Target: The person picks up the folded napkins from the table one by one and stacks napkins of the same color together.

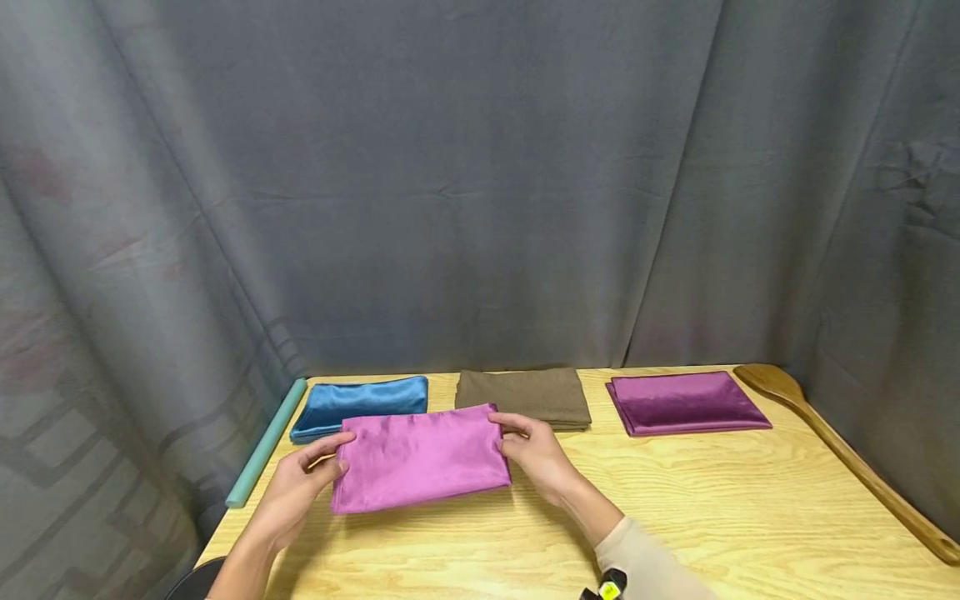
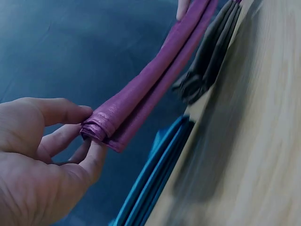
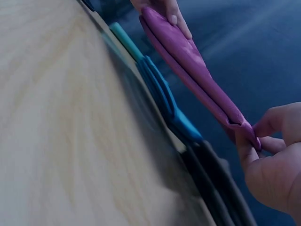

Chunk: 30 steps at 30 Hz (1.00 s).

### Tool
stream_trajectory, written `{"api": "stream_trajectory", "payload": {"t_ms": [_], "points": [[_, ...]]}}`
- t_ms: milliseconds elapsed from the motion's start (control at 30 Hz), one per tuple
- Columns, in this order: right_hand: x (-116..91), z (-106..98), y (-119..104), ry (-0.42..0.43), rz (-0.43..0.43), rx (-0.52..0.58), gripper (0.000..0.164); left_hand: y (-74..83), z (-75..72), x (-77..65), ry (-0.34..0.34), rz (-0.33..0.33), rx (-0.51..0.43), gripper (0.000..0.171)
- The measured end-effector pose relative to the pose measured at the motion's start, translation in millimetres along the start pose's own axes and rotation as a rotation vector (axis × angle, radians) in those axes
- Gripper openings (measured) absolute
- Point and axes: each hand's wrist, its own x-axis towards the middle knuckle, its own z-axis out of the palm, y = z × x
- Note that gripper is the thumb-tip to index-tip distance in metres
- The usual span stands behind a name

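A folded pink satin cloth (image 1: 423, 458) hangs in the air above the table, held between both hands. My left hand (image 1: 294, 493) pinches its left edge, thumb on one face and fingers on the other, as the left wrist view shows up close. The opposite edge is pinched by my right hand (image 1: 542, 461). In both wrist views the cloth's stacked layers show from the side, apart from the tabletop. Behind it lie a folded blue satin cloth (image 1: 375, 396), partly covered in the head view, and a folded brown cloth (image 1: 525, 396).
A folded purple satin cloth (image 1: 690, 402) lies at the back right. Beside it a long wooden spoon (image 1: 847, 454) runs along the right edge. A green rod (image 1: 267, 443) lies along the left edge. Grey curtains (image 1: 480, 183) hang behind the wooden table (image 1: 675, 500).
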Motion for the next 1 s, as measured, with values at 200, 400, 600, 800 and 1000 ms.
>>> {"api": "stream_trajectory", "payload": {"t_ms": [200,400,600,800,1000], "points": [[-2.7,-37.9,-12.3,0.082,-0.003,-0.027,0.049,17.1,33.1,12.1,-0.042,0.050,-0.045,0.047],[-6.8,-75.8,-27.0,0.140,-0.021,-0.044,0.047,27.0,68.3,26.6,-0.073,0.088,-0.066,0.046],[-11.7,-114.9,-37.8,0.208,-0.038,-0.028,0.039,36.1,106.8,43.6,-0.134,0.133,-0.105,0.048],[-18.7,-151.7,-40.4,0.224,-0.052,0.006,0.033,41.8,145.5,59.9,-0.180,0.134,-0.152,0.050],[-27.2,-187.2,-37.4,0.223,-0.054,-0.088,0.040,43.3,179.0,73.2,-0.227,0.153,-0.198,0.050]]}}
